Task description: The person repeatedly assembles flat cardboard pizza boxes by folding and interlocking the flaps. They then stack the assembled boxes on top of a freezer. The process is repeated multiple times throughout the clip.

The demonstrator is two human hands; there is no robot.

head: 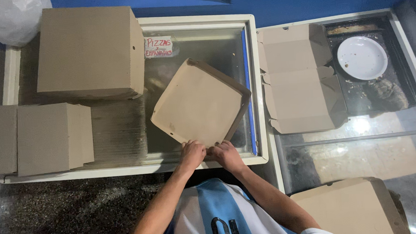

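Note:
A brown cardboard pizza box lies tilted on the glass lid of a chest freezer, one corner turned toward me. My left hand and my right hand sit side by side at the box's near corner, fingers pressed on its cardboard edge. Both hands grip that near corner. The box's far side walls stand folded up.
A tall stack of folded boxes stands at the back left, with lower stacks in front of it. An unfolded flat box lies on the right freezer beside a white plate. Another box stack sits at lower right.

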